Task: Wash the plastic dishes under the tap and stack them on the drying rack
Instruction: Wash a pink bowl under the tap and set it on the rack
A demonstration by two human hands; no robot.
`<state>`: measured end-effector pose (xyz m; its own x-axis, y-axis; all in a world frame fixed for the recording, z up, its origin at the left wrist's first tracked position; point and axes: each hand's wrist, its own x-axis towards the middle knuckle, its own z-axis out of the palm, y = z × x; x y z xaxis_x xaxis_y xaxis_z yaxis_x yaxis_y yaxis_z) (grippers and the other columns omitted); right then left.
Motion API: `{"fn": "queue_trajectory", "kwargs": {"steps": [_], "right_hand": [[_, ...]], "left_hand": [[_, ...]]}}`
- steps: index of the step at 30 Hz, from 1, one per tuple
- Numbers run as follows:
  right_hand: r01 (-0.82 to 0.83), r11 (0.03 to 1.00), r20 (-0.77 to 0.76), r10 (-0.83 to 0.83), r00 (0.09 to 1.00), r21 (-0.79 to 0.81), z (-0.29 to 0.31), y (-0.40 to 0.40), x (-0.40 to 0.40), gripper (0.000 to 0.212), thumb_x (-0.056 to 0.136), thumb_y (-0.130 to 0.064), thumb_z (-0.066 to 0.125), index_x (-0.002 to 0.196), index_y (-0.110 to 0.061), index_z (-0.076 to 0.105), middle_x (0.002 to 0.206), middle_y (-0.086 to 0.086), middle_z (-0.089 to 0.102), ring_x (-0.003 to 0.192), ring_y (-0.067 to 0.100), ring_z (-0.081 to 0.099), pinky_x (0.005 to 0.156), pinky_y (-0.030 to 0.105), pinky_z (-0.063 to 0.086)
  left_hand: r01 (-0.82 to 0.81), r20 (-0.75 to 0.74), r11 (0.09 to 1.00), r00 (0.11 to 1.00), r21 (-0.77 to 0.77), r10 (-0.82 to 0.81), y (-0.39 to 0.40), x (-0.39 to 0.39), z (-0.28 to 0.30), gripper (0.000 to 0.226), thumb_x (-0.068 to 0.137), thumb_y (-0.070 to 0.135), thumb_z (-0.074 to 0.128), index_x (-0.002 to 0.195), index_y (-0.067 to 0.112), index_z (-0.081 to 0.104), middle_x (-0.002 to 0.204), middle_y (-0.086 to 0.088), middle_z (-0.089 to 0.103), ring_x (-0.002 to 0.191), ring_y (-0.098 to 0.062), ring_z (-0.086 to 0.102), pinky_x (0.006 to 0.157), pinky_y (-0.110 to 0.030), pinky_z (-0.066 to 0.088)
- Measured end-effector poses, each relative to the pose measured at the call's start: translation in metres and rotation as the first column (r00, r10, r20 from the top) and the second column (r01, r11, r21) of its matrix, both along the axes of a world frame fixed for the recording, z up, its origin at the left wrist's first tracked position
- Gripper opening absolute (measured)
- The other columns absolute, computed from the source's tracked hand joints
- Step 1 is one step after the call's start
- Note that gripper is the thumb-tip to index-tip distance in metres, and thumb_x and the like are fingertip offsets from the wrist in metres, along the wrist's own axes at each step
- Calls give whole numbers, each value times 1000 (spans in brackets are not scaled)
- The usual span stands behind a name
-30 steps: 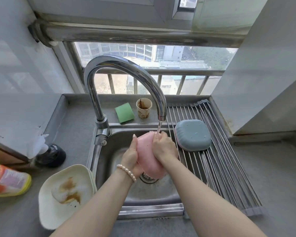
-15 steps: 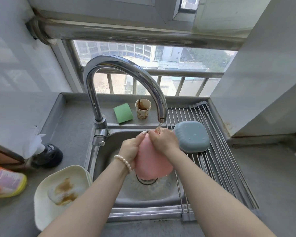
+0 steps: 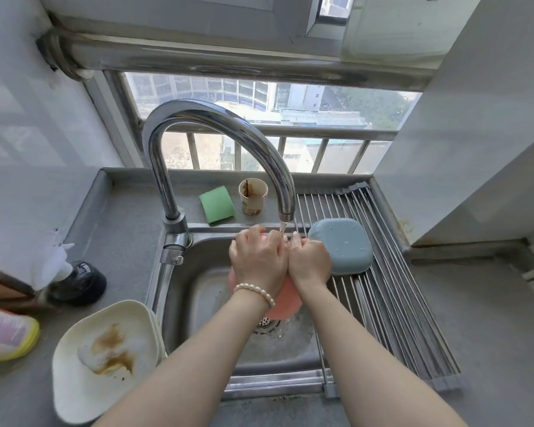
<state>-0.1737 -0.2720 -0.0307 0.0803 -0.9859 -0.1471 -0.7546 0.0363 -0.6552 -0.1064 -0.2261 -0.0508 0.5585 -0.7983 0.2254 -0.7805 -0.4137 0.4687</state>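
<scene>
Head view looks down at a metal sink [image 3: 198, 303] set in a grey desk [image 3: 475, 334]. Two hands are over the sink, side by side and touching. The left hand [image 3: 258, 260] lies over the back of a pink plastic dish [image 3: 285, 305], and its fingers curl round the top edge. The right hand [image 3: 309, 261] grips the same dish on its right side with bent fingers. The dish stands on its edge, and most of it is hidden behind the hands; only the lower pink part peeks out. A thin stream of water [image 3: 282, 227] runs from the tap [image 3: 216, 143] onto the fingers and the top of the dish. A bracelet of white beads [image 3: 255, 291] goes round the left wrist.

Just beside the right hand, a blue dish [image 3: 341, 246] lies upside down on the drying rack [image 3: 398, 303], which sits across the right side of the sink. On the desk to the left sits a cream plate [image 3: 105, 362] with brown stains, on top of more plates. Behind the sink are a green sponge [image 3: 217, 204] and a stained paper cup [image 3: 252, 196]. A black bottle [image 3: 77, 282] and an orange and yellow bottle [image 3: 3, 334] lie at the far left.
</scene>
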Motion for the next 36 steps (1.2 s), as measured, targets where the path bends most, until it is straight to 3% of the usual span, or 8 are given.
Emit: {"fn": "queue_trajectory", "kwargs": {"steps": [3,7,13,17,22,27,31,36], "right_hand": [[-5,999,17,4,1000,45,1,-4,-7,39,99,-27,41,102,-2,71,112,19,67,105,35,58,83,34,40],[62,985,114,-80,990,160,-1,-13,-16,33,94,-25,49,97,-1,72,106,20,68,100,34,59,80,33,41],[190,851,354,-393,849,489,-29,-15,-33,25,88,-16,58,66,-5,60,65,9,57,75,24,54,63,33,41],[242,789,400,-518,756,565,-38,-9,-35,25,84,-14,57,60,-8,55,60,4,53,64,24,51,64,35,43],[286,793,413,-543,731,538,-33,-15,-36,23,85,-21,56,64,-11,54,74,6,59,80,27,58,79,43,52],[288,698,485,-681,548,655,-28,-18,-39,18,86,-8,54,68,-7,55,70,6,55,62,21,52,60,33,43],[252,669,480,-701,528,699,-27,-19,-39,23,82,-2,50,62,-12,46,60,4,44,54,18,43,53,29,36],[237,673,437,-667,604,701,-27,-14,-30,24,79,-3,49,59,-15,41,56,2,36,52,18,35,52,26,30]], "left_hand": [[156,102,988,983,-17,-154,1,13,-1,46,80,50,38,72,14,66,74,-7,63,66,-31,60,52,-33,47],[161,-80,982,985,95,-154,2,22,9,70,76,72,25,104,19,62,102,-3,63,94,-24,60,72,-31,45],[363,282,922,878,137,-387,6,-4,-5,45,88,36,36,108,13,69,104,-11,69,93,-30,67,73,-39,56],[522,260,841,800,142,-541,-1,4,-5,41,89,33,38,100,13,71,102,-10,69,94,-33,67,78,-42,57],[386,109,886,899,257,-424,-12,2,25,45,99,48,24,126,23,50,123,-2,56,106,-27,57,77,-36,44],[243,87,905,953,350,-290,-12,9,29,65,93,63,14,143,26,32,132,-6,55,113,-27,58,85,-36,45],[291,-309,917,929,272,-204,1,24,26,63,90,62,39,139,23,41,120,-1,61,111,-21,57,90,-34,45],[-77,-811,995,585,-55,1,11,35,12,24,86,31,67,101,13,72,81,10,66,82,-9,62,67,-13,48]]}}
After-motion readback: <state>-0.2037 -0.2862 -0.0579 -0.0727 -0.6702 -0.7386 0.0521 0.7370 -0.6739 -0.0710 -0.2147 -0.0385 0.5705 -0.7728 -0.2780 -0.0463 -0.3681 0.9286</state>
